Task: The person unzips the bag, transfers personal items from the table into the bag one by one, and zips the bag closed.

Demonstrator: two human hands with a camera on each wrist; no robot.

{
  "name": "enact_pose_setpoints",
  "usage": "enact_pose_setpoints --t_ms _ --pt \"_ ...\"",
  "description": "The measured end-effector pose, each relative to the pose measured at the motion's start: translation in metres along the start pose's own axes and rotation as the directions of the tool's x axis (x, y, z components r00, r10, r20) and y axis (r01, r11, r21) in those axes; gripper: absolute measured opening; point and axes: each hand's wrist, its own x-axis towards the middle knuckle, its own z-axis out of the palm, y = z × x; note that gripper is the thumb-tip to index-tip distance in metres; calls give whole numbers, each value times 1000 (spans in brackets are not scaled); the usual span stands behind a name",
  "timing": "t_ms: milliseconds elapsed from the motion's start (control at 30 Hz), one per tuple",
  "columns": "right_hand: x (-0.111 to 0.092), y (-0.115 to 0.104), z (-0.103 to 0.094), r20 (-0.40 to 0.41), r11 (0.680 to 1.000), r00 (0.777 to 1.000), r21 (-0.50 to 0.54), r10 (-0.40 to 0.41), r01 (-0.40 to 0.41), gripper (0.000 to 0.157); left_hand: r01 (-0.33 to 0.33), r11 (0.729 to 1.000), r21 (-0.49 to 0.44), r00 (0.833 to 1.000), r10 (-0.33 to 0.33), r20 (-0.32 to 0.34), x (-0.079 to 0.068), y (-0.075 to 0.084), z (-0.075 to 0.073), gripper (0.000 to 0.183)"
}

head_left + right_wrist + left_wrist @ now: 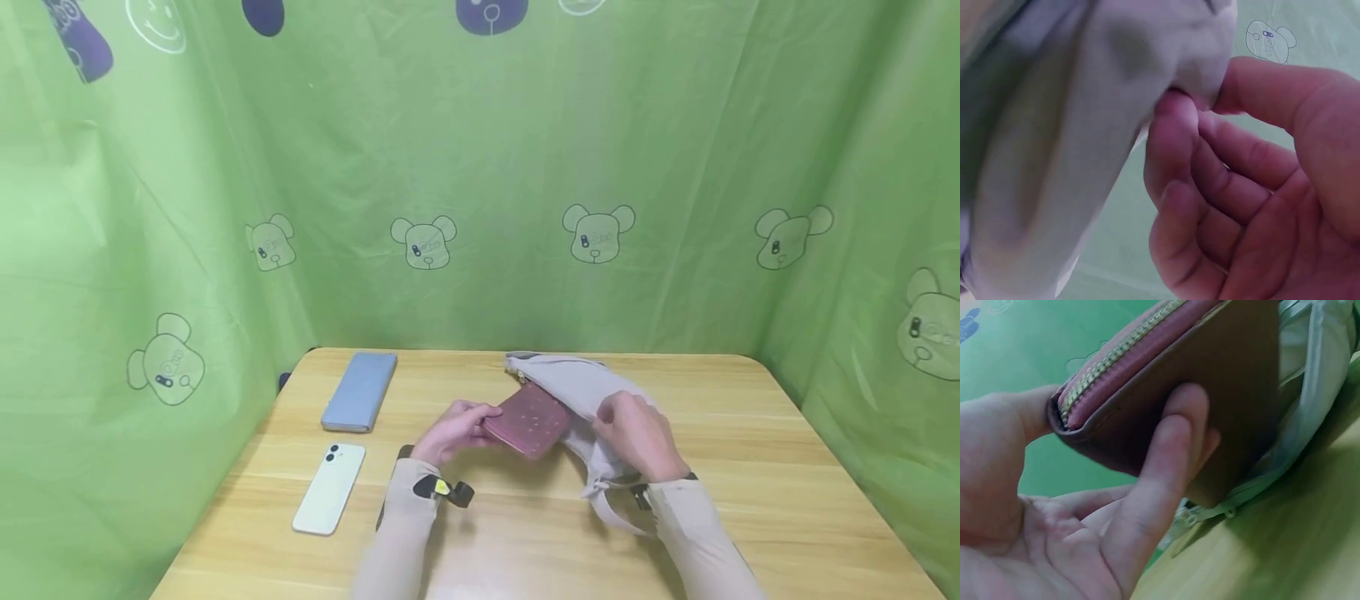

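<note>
we saw left hand (455, 429) clamped on maroon wallet (528, 419) at mouth of gray bag (585, 382), right hand (641, 437) pinching its edge, room toward right edge of table (780, 467)

You wear long, pale, plain sleeves, the left sleeve (397, 533) and the right sleeve (703, 533) alike, reaching to your wrists. Your left hand (455, 432) and right hand (641, 435) are bare. Your left wrist carries a black mount (425, 487) with a bright yellow patch (442, 486) and a stubby black knob (461, 494); a black band (692, 476) shows at your right cuff.
</note>
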Motion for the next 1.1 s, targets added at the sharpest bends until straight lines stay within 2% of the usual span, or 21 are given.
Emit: enact_pose_setpoints --t_ms 267,400,500,633,800,933,1100 --pt "-2 -1 0 35 1000 999 9 0 -1 10 -39 989 -144 997 30 -66 10 -13 24 34" --pt "-2 -2 0 36 1000 999 6 -12 12 11 -55 982 -182 990 31 -134 13 -16 39 33" --pt "-1 -4 0 30 1000 999 -2 -27 27 10 -78 979 -191 978 38 -206 13 -18 49 33" --pt "-2 -7 0 37 999 998 3 -41 41 11 -101 984 -148 943 47 -329 13 -18 63 34" --pt "-2 -12 2 56 998 996 3 -69 69 14 -113 993 -39 900 85 -427 17 -24 75 38" --pt "-2 -11 5 56 997 996 1 -75 75 11 -115 990 84 875 141 -463 19 -28 80 41" --pt "-1 -10 10 48 997 996 2 -80 80 10 -108 960 257 866 218 -450 15 -30 85 41"
